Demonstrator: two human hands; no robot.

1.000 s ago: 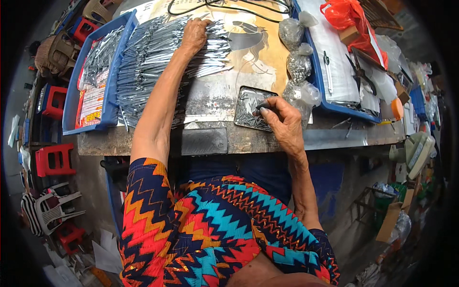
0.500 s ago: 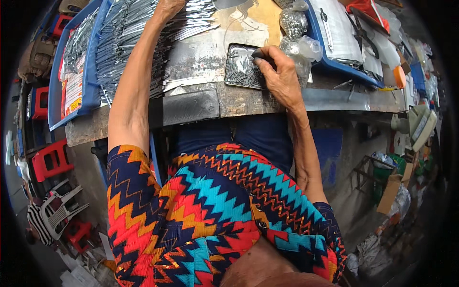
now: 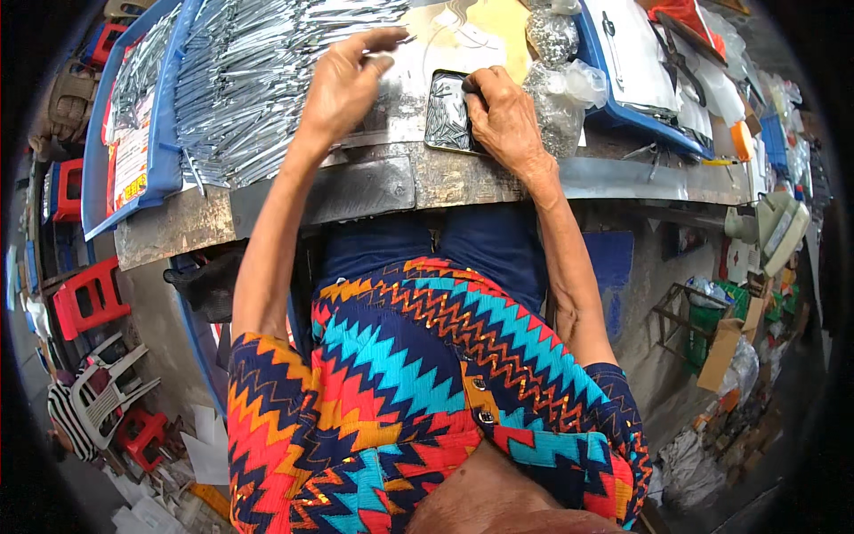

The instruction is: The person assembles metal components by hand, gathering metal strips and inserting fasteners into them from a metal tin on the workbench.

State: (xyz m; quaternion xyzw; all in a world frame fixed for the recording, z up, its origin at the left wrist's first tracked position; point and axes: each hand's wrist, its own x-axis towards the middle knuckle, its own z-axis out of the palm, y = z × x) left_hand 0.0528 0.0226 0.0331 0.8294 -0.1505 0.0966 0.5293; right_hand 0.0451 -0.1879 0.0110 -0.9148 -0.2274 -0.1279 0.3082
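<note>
My left hand (image 3: 345,87) hovers over the bench beside the rows of long thin metal pieces (image 3: 240,98). Its forefinger stretches right and its thumb stands apart; motion smears the fingers slightly, and I see nothing held. A shallow dark-rimmed tin (image 3: 429,111) full of small grey metal pins (image 3: 450,123) sits in front of me. Over its right side, my right hand (image 3: 509,120) is closed, with curled fingers and dark tips at the tin's edge. What those fingertips pinch, if anything, is hidden.
Left of the metal pieces stands a blue tray (image 3: 165,133) with more metal parts. Clear bags of small parts (image 3: 562,98) lie right of the tin. Beyond them, another blue tray (image 3: 614,111) holds a drawing compass (image 3: 612,49) and pliers (image 3: 678,67). A dark plate (image 3: 360,189) lines the bench's front edge.
My left hand has come back from the far metal pieces, moving nearer and right toward the tin. My right hand has stayed at the tin, shifting slightly left and up in view.
</note>
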